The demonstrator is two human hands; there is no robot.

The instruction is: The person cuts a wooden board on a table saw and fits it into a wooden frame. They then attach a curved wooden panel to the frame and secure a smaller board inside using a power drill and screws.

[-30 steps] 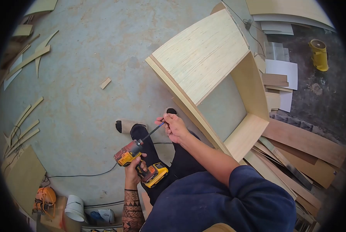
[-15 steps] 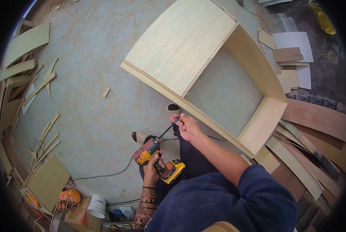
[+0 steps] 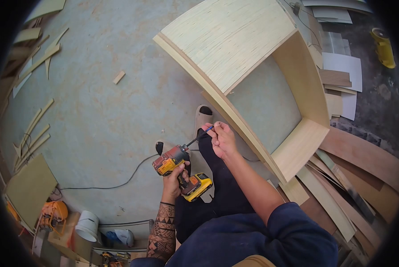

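Observation:
My left hand (image 3: 178,174) is wrapped round the grip of a yellow and black cordless impact driver (image 3: 170,161) with a reddish housing and a yellow battery at its base. From its nose a long dark driver bit (image 3: 193,142) with a blue band near the tip points up and right. The fingers of my right hand (image 3: 222,140) are pinched together at the bit's tip; whatever small thing they hold there is hidden. Just beyond my right hand stands an open plywood cabinet box (image 3: 221,42), its long front edge running diagonally past my fingers.
Loose boards (image 3: 342,196) lie in a pile at the right. Offcut strips (image 3: 32,142) and a small wood block (image 3: 119,77) are on the floor at the left. A black cord (image 3: 119,184) crosses the floor near my feet. A white bucket (image 3: 87,226) stands lower left.
The view has shifted, so the cabinet box sits farther right and higher. Both hands keep their holds, the right fingers still at the bit's tip.

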